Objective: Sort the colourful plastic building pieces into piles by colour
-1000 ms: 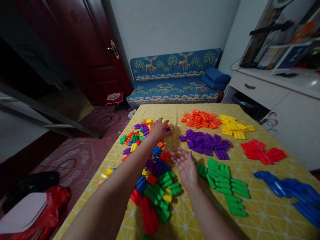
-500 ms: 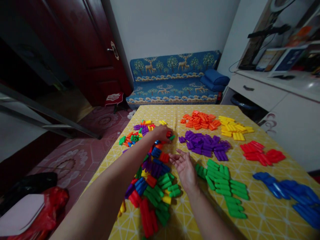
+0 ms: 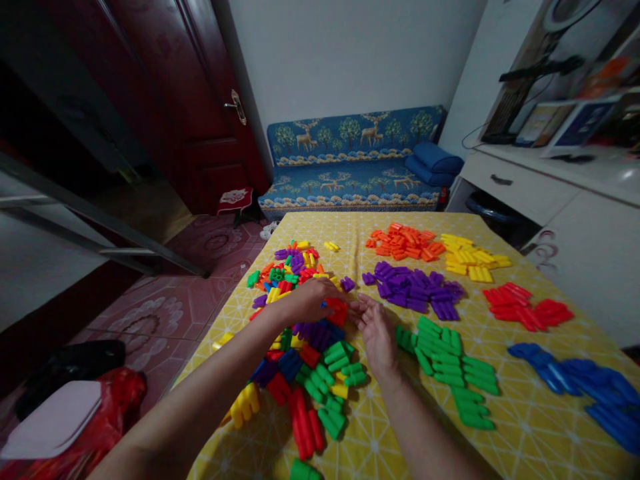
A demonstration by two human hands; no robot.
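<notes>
My left hand [image 3: 316, 300] is curled over the middle of a mixed heap of plastic building blocks, its fingertips largely hidden. A red block [image 3: 336, 312] shows right under its fingers; I cannot tell whether it is gripped or only lies there. Facing it, my right hand [image 3: 377, 337] has its palm turned inward and fingers apart, its fingertips close to the red block. Green blocks [image 3: 317, 383], long red blocks [image 3: 305, 423] and yellow blocks [image 3: 245, 403] lie nearer me in the heap. A purple block [image 3: 347, 284] sits just beyond my left hand.
Same-coloured piles lie on the right: orange blocks [image 3: 405, 241], yellow blocks [image 3: 473, 257], purple blocks [image 3: 415, 287], green blocks [image 3: 445, 360], red blocks [image 3: 525, 307] and blue blocks [image 3: 580, 380]. A yellow patterned cloth [image 3: 380, 433] covers the table. A blue sofa [image 3: 350, 177] stands behind.
My left hand has drawn back toward me and closer to my right hand. The red and green pieces at its fingertips no longer show there. The view has shifted slightly.
</notes>
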